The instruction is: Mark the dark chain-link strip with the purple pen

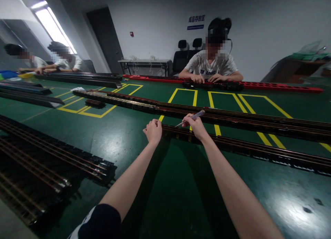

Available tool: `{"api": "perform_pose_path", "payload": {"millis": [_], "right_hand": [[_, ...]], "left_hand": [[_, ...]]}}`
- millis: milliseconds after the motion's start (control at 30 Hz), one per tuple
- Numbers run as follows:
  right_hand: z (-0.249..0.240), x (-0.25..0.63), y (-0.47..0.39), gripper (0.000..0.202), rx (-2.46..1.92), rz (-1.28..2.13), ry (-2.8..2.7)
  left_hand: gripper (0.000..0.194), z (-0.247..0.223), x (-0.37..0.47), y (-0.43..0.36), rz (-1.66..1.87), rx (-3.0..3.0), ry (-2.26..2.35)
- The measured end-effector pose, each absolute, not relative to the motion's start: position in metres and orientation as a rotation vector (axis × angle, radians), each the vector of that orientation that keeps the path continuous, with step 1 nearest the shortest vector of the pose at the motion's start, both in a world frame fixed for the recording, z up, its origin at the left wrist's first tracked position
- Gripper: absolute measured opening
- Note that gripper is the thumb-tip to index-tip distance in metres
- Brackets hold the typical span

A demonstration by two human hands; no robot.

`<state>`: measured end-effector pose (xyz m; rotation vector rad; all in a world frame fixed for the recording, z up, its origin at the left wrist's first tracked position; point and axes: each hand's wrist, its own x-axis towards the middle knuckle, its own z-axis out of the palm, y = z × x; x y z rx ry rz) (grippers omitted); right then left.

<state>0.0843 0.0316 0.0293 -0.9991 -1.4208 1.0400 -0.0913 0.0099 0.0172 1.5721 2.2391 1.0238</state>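
Observation:
A long dark strip with copper-coloured rods (pixel 248 146) runs from the table's middle off to the right. My left hand (pixel 153 131) is closed around its left end, which the fingers partly cover; the exact grip is hidden. In my right hand (pixel 194 126) is a screwdriver (pixel 198 114) with a pale, see-through handle. Its thin shaft slants down to the left, and the tip is at or just above the strip, a short way from my left hand. Behind both hands lies a second long bundle of dark strips (pixel 144 104).
More dark strips with copper rods (pixel 64 149) lie at the left. Yellow tape outlines (pixel 212 101) mark the green table (pixel 124 142). Across it, a person (pixel 210 65) handles a dark part on a red rail (pixel 281 86). Two other people (pixel 68 61) sit at the far left.

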Motion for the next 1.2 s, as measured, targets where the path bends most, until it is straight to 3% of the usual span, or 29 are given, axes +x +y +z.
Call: {"api": "perform_pose_path", "payload": {"millis": [433,900,1200], "right_hand": [[0.033,0.083,0.026,0.017,-1.038,0.962,-1.419],[0.035,0.098,0.019,0.019,-1.082,0.925,-1.395],[0.034,0.115,0.025,0.018,-1.047,1.042,-1.378]], "left_hand": [[0.030,0.016,-0.076,0.000,1.001,2.317,2.002],[0.037,0.016,-0.075,-0.004,0.723,2.529,1.778],[0.031,0.013,-0.078,-0.004,0.757,2.625,1.694]]}}
